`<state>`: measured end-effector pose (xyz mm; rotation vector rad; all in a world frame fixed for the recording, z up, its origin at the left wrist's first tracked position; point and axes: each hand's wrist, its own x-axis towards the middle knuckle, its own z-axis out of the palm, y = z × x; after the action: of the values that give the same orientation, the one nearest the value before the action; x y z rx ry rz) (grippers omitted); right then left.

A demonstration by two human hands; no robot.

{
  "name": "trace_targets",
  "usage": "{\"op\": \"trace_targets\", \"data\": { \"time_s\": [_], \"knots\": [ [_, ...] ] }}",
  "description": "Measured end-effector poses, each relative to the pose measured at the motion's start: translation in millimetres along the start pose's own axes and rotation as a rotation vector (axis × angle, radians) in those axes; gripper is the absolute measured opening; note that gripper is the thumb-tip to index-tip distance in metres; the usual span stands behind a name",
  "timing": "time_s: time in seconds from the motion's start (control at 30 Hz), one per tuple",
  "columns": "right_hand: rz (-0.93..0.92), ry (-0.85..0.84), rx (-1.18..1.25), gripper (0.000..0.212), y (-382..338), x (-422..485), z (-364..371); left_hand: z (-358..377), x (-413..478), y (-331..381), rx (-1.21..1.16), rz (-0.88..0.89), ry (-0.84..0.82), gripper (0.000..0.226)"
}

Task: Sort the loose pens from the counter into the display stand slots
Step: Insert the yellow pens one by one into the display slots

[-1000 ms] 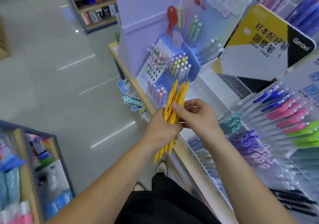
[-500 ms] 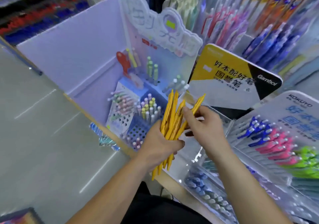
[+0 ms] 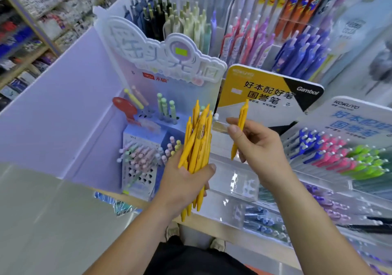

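Left grip (image 3: 182,181) clenched round a bundle of yellow pens (image 3: 198,139), thumb laid across the front. Tips poking out below the fist, button ends fanned upward and slightly splayed. Right grip (image 3: 261,145) just beside it, apart from the bundle, pinching a single yellow pen (image 3: 241,118) between thumb and fingers. Held near upright, tip down, button end well above the knuckles.

All the same pen: matte yellow-orange barrels, slim, tapered to a point, clip in the same colour. Small print on one or two barrels, too blurred to read.

Behind the bundle, a pale blue display stand (image 3: 140,168) on the table (image 3: 233,230) – holed front, pastel pens in some slots, many holes bare. Beneath the right grip, a clear plastic tray (image 3: 233,177). Behind that, a yellow and black sign card (image 3: 261,92). To the right, a slanted rack (image 3: 331,154) of blue, pink and green pens in rows.

Wooden edge to the table, lilac panel (image 3: 63,109) closing its left side. Grey glossy floor (image 3: 42,211) beyond – stocked shop shelves (image 3: 21,41) far left, blurred.
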<state>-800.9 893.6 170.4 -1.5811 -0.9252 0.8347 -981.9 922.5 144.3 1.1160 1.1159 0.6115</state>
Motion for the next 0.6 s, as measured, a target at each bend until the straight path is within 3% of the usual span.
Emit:
{"op": "trace_targets", "data": {
  "time_s": [0.2,0.4,0.6],
  "knots": [
    [-0.044,0.23,-0.085,0.024,-3.0,9.8,4.6,16.1,19.9,5.2,-0.022,0.079,0.123,0.018],
    [-0.073,0.223,-0.223,0.01,13.4,33.9,20.2,10.9,30.9,6.7,0.003,0.09,0.082,0.019],
    [-0.107,0.266,-0.346,0.018,16.1,40.7,25.1,5.3,26.6,5.5,-0.001,0.049,0.021,0.021]
  ]
}}
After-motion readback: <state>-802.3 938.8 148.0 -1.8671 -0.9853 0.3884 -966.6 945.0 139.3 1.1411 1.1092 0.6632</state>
